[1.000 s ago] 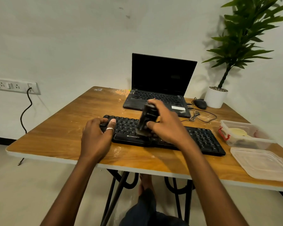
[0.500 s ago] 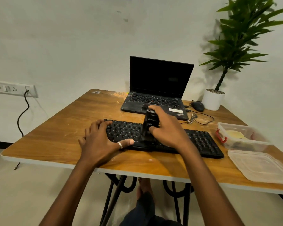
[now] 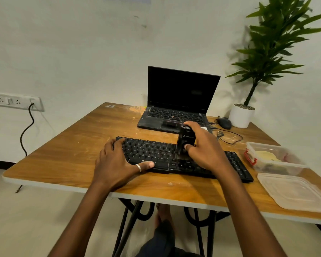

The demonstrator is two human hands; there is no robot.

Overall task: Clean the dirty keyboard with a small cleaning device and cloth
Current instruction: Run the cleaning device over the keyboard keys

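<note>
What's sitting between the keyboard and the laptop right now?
Nothing: the head view shows bare, dusty table between keyboard and laptop. The device in the right hand only overlaps that gap, over the keys.

keyboard (image 3: 150, 154) front edge, lower centre: white brand mark, faint, reads "ZEBRONICS"
keyboard bottom row, centre: one key marked "Alt"
cleaning device (image 3: 186, 140) face, centre: white logo and word, too blurred to read
</note>
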